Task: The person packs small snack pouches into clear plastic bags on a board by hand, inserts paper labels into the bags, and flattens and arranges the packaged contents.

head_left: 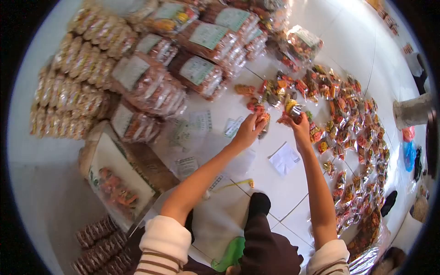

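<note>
Stacked big snack bags (151, 87) flank a white tiled floor (284, 192) where a wide curve of small filled packets (357, 137) lies. Packing seems under way: the left hand (250, 130) and right hand (300, 126) each pinch one clear snack packet (293, 110) above the floor. Next it likely needs closing and laying among the rest.

The floor (293, 192) is white tile with thin dark grout lines. The small snack packets (353, 133) spread across it are clear film over a red, orange, green and yellow mix, and the packet (293, 110) between the hands shows yellow and red. The large bags (151, 87) are reddish-brown inside, each with a pale green-white label. The cracker stacks (78, 78) are tan and golden. The box lid (117, 176) is white with an orange-red snack picture. The sleeves (165, 243) are cream with brown stripes; the trousers (266, 247) are dark brown. A paper slip (284, 159) is white, a bag (409, 153) blue
</note>
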Motion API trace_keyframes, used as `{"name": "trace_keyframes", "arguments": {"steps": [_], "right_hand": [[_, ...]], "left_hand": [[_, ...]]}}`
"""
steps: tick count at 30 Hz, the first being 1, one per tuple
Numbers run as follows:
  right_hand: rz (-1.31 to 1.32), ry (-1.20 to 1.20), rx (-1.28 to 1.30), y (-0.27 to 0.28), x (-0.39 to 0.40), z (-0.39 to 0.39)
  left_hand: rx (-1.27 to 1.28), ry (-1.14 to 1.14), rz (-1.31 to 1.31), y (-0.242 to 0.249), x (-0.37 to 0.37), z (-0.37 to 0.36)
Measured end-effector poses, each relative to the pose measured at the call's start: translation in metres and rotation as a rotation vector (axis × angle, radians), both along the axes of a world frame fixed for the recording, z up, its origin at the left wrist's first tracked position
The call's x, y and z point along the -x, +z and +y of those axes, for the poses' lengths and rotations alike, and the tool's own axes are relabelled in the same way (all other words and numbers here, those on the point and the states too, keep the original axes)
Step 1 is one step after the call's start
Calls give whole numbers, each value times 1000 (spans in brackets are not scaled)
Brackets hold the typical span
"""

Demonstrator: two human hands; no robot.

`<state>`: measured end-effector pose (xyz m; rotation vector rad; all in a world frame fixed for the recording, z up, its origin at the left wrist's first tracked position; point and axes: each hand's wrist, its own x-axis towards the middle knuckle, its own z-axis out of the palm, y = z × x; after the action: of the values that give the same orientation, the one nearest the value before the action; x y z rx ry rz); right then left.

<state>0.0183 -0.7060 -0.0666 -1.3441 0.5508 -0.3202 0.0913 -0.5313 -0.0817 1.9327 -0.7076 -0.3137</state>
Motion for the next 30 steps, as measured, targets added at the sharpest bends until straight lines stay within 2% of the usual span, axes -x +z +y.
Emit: {"name": "trace_keyframes", "arguments": {"steps": [2,3,5,7,9,10,14,16,18,19,21,23,25,26,29,30], "right_hand": [[-73,38,-29,48,5,17],[-110,55,-25,74,7,28],[-274,209,39,129,10,60],[-393,291,-150,165,10,89],[-448,347,-50,226,18,129],[-570,329,103,238,18,148],[-736,395,245,302,43,217],[-869,374,801,320,52,243],[-878,458,732,331,69,273],[-856,538,657,335,77,287],[-839,638,704,332,82,305],[-710,760,541,330,86,324],[-721,768,608,332,94,344],[-727,745,660,332,97,353],[-769,669,708,309,91,376],[-723,627,664,298,87,380]], "left_hand": [[165,-89,522,44,1,20],[171,-76,483,74,6,34],[484,-25,1047,134,27,64],[500,55,963,189,51,91],[731,115,1060,236,76,121],[770,150,1037,251,86,135],[905,279,1008,299,127,194],[1028,242,965,313,144,219],[1166,96,892,316,153,243],[1192,91,873,322,158,252],[1258,143,805,330,164,269],[1251,125,727,331,162,292],[1230,-100,599,330,155,314],[1175,52,614,338,164,318],[1128,76,498,323,159,326],[1118,162,627,316,159,328]]}}
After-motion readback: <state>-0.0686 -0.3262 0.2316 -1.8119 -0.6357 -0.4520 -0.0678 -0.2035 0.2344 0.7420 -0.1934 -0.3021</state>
